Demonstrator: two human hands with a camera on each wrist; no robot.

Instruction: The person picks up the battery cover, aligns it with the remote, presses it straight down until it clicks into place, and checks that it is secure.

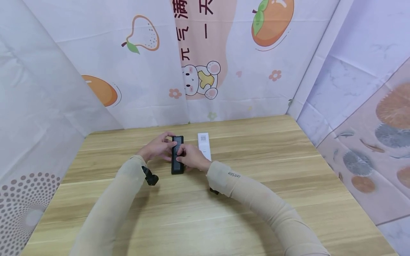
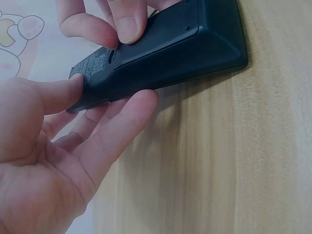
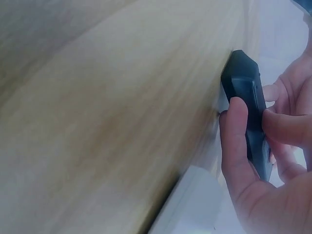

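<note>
A black remote control (image 1: pixel 177 168) is held back side up over the wooden table, its near end close to or touching the surface. My left hand (image 1: pixel 157 146) grips the far part, with the thumb on the printed label (image 2: pixel 96 65) and fingers beneath the edge. From the other side, my right hand (image 1: pixel 193 156) holds the remote too. Its thumb and a bent finger press on the battery cover (image 2: pixel 170 30) near the small latch notch. That cover sits in its place on the back. In the right wrist view, another finger lies along the remote's side.
A slim white box (image 1: pixel 203 138) with a printed code lies just right of the remote, partly behind my right hand. The wooden table (image 1: pixel 179 220) ends at a printed curtain (image 1: pixel 153 81) at the back. More cloth hangs at both sides.
</note>
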